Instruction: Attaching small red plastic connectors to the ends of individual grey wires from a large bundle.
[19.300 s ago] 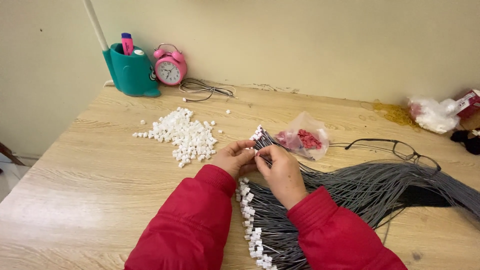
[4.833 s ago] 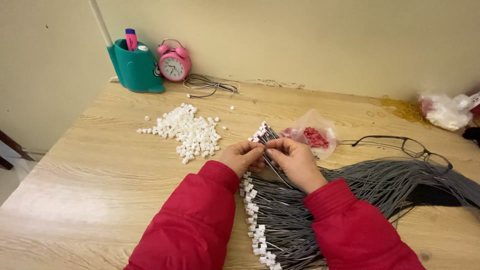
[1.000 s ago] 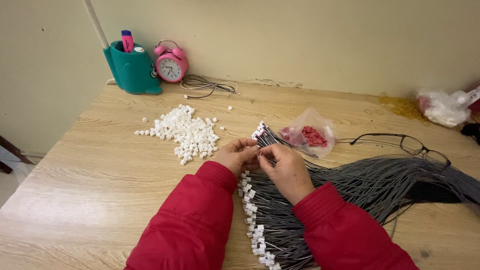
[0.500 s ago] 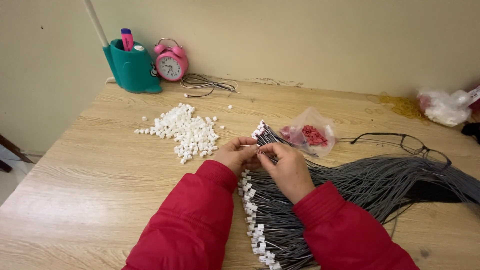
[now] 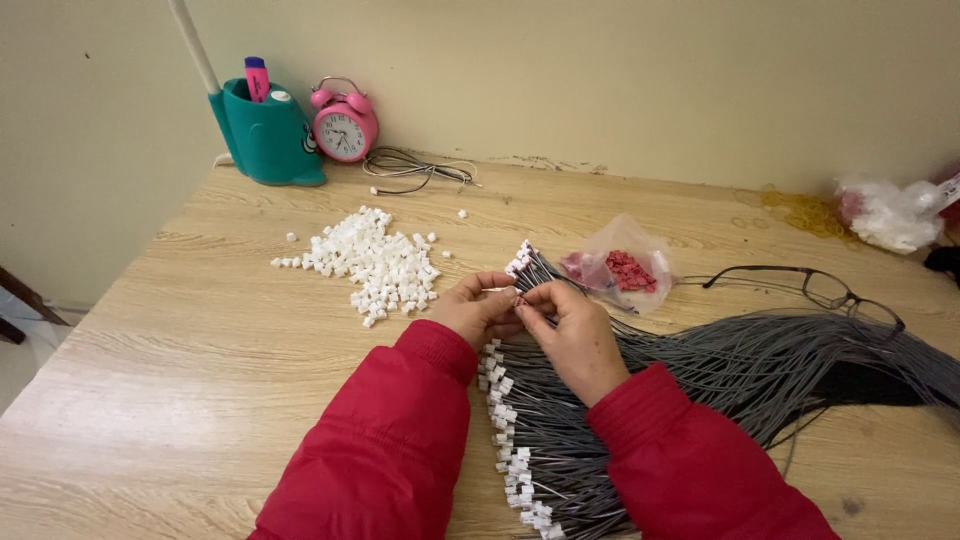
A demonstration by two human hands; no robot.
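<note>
My left hand [image 5: 478,310] and my right hand [image 5: 572,330] meet at the table's middle, fingertips pinched together on a small bunch of grey wires [image 5: 536,272] tipped with white connectors. The right fingertips hold a thin wire end against the left hand's fingers. Under both wrists lies a big bundle of grey wires [image 5: 740,365], with a row of white connector ends [image 5: 505,430] along its left edge. A heap of loose white connectors [image 5: 375,263] lies left of my hands. Both sleeves are red.
A clear bag of small red parts [image 5: 622,270] and a pair of glasses [image 5: 815,290] lie right of my hands. At the back stand a teal pen holder [image 5: 268,140], a pink alarm clock [image 5: 345,130] and a coiled cable [image 5: 415,170]. A crumpled plastic bag [image 5: 885,215] sits far right.
Only the fingertips have shifted a little on the wire ends. Both hands stay in the same place, still pinching the bunch.
</note>
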